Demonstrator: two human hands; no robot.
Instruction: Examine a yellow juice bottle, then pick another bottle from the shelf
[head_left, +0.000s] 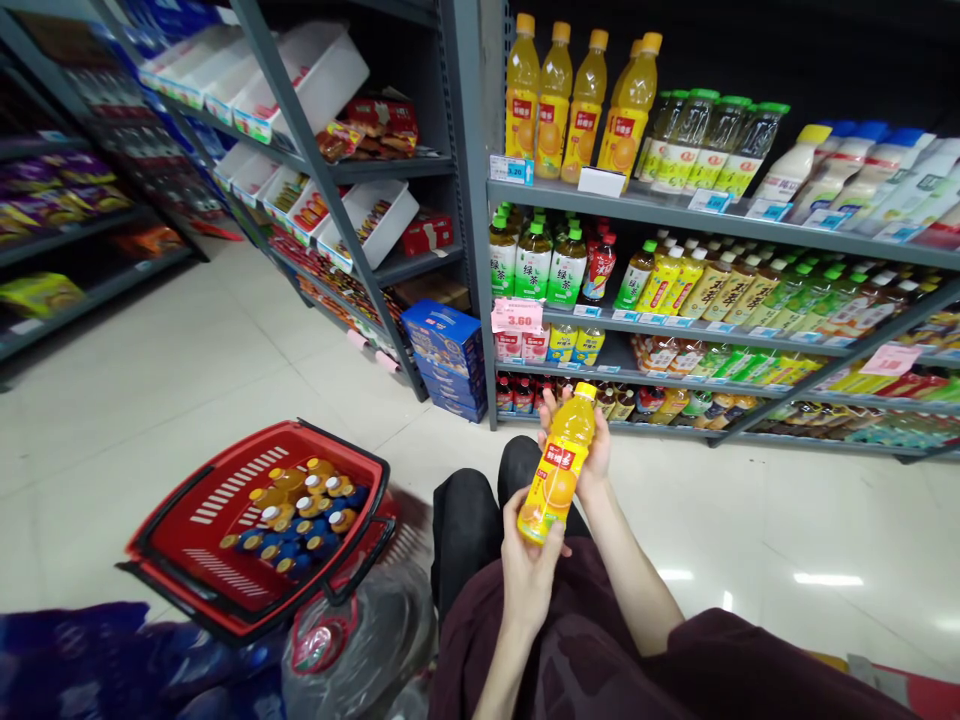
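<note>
An orange juice bottle [559,465] with a yellow cap and an orange on its label is held tilted above my lap. My left hand [525,560] grips its lower end, thumb and fingers around the base. Higher up, my right hand [592,450] is wrapped around the back and right side near the neck, its fingers partly hidden by the bottle. Similar orange juice bottles [585,110] stand at the left of the top shelf ahead. To my left, a red shopping basket [161,520] contains several bottles with orange, white and blue parts.
Drink shelves [697,210] run across the front and right. Snack shelving with white bins [322,85] stands front left, with stacked blue boxes [444,355] at its corner. A large plastic-wrapped container [367,640] sits beside the basket. Pale tiles [247,370] cover the floor.
</note>
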